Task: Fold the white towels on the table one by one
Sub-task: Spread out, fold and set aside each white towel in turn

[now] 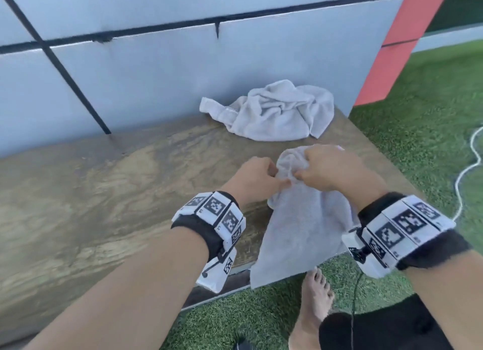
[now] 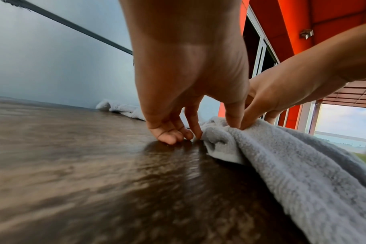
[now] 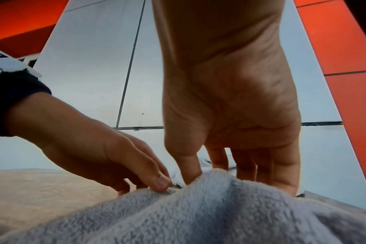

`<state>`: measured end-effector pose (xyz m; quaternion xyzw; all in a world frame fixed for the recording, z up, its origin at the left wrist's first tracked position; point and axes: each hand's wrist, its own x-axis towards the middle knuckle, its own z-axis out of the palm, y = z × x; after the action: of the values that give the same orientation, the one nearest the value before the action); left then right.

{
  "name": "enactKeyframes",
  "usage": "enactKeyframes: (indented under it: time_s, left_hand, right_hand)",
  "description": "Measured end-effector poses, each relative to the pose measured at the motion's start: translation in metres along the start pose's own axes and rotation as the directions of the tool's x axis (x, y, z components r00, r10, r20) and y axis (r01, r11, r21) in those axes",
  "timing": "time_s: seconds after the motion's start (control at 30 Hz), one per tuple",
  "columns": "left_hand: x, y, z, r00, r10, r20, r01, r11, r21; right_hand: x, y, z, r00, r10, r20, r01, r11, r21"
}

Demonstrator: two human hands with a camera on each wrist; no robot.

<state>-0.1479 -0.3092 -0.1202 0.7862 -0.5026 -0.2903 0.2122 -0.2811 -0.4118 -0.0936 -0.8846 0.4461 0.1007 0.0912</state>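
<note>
We pinch the near towel (image 1: 300,224) with left hand (image 1: 254,178) and right hand (image 1: 330,170); it drapes over the counter's (image 1: 104,192) front edge. Next, probably spread it flat. The crumpled towel (image 1: 274,111) waits at the back edge.

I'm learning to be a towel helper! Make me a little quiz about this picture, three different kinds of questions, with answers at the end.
1. True or false: the towel being handled lies wholly on the table.
2. How many towels are in view?
3. The crumpled towel lies: A) by the wall, B) on the grass, C) in a hand.

Key:
1. False; its near end hangs over the table's edge.
2. Two.
3. A. Meanwhile the left hand and right hand both pinch the near towel's bunched far end.
</note>
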Motion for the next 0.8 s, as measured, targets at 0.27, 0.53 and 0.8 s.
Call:
enactKeyframes:
  time_s: [0.27, 0.53, 0.8]
  left_hand:
    - [0.005, 0.008, 0.005, 0.996, -0.069, -0.062, 0.052, 0.97, -0.236]
    - [-0.024, 0.005, -0.024, 0.991, -0.128, -0.04, 0.064, 0.713, -0.698]
    - [-0.075, 0.004, -0.091, 0.894, -0.03, -0.447, -0.202, 0.864, -0.461]
  right_hand:
    - [-0.012, -0.012, -0.007, 0.978, -0.044, -0.202, 0.094, 0.966, 0.242]
    - [-0.031, -0.039, -0.022, 0.812, -0.155, -0.563, 0.486, 0.713, 0.506]
    - [-0.042, -0.085, -0.037, 0.797, -0.116, -0.593, 0.549, 0.55, 0.629]
